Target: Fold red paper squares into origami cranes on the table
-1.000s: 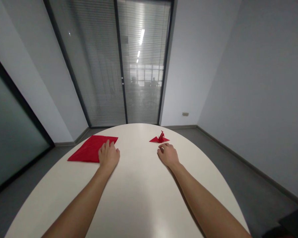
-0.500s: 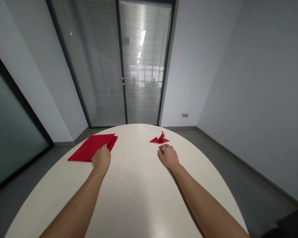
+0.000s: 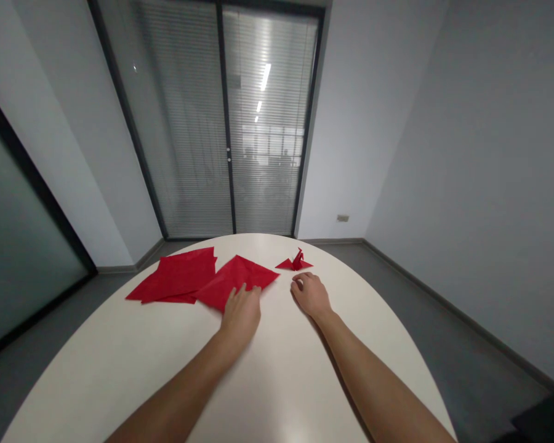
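Observation:
A single red paper sheet lies near the middle of the white oval table, and my left hand rests on its near corner with fingers pressed flat on it. A stack of red sheets lies to the left, slightly fanned. A small folded red paper crane stands at the far side. My right hand lies on the table just in front of the crane, fingers loosely curled, holding nothing.
The table's far edge curves close behind the papers. Beyond it are grey floor, a glass door with blinds and grey walls. A dark object shows at the lower right corner.
My left hand has slid one red sheet off the stack and rightward to the table's middle. The stack is left slightly fanned. The right hand has hardly moved.

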### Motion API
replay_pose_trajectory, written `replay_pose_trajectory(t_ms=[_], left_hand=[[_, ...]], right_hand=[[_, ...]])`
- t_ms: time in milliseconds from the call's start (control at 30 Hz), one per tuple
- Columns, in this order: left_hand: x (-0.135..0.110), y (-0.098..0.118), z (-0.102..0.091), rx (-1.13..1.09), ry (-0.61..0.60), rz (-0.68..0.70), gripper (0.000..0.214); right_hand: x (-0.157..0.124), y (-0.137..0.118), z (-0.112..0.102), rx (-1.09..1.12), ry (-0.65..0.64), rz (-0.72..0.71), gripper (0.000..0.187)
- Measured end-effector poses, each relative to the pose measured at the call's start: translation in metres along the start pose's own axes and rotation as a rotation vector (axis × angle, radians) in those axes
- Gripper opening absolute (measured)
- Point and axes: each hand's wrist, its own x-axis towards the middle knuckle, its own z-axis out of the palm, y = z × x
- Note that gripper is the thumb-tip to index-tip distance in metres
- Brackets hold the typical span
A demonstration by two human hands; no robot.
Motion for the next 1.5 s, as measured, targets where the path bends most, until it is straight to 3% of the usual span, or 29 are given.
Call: replay_pose_trajectory(t_ms=[100, 167, 300, 400, 500, 567, 633, 933, 1067, 1200, 1400, 1500], left_hand=[[-0.020, 0.020, 0.011, -0.088, -0.116, 0.033, 0.037], [-0.031, 0.031, 0.012, -0.168, -0.104, 0.062, 0.027], [-0.034, 0.041, 0.003, -0.266, -0.137, 0.119, 0.032], [-0.019, 0.026, 0.001, -0.244, -0.052, 0.119, 0.034], [0.000, -0.005, 0.011, -0.203, 0.023, 0.179, 0.042], [0.008, -0.025, 0.020, -0.171, -0.030, 0.236, 0.049], [0.011, -0.036, 0.027, -0.120, -0.097, 0.206, 0.050], [0.001, -0.009, 0.024, 0.093, 0.009, 0.184, 0.048], [0.000, -0.013, 0.037, 0.076, -0.088, 0.224, 0.055], [0.001, -0.017, 0.042, 0.113, -0.134, 0.187, 0.055], [0.002, -0.012, 0.037, 0.161, -0.163, 0.118, 0.059], [0.003, -0.013, 0.037, 0.176, -0.160, 0.070, 0.059]], right_hand=[[-0.002, -0.003, -0.004, 0.012, 0.010, 0.018, 0.028], [-0.002, -0.006, -0.007, 0.028, 0.038, 0.022, 0.029], [-0.004, -0.018, -0.015, 0.099, 0.091, 0.018, 0.030], [-0.012, -0.032, -0.019, 0.147, 0.066, 0.016, 0.030], [-0.026, -0.046, -0.016, 0.162, -0.022, -0.090, 0.028], [-0.034, -0.052, -0.010, 0.115, -0.080, -0.166, 0.030], [-0.037, -0.055, -0.005, 0.035, -0.126, -0.229, 0.034], [-0.026, -0.042, -0.005, -0.042, -0.156, -0.285, 0.043], [-0.031, -0.048, 0.003, -0.003, -0.276, -0.315, 0.053], [-0.026, -0.037, 0.009, -0.025, -0.376, -0.292, 0.059], [-0.015, -0.019, 0.004, -0.071, -0.341, -0.208, 0.068], [-0.017, -0.023, 0.000, -0.054, -0.255, -0.252, 0.060]])
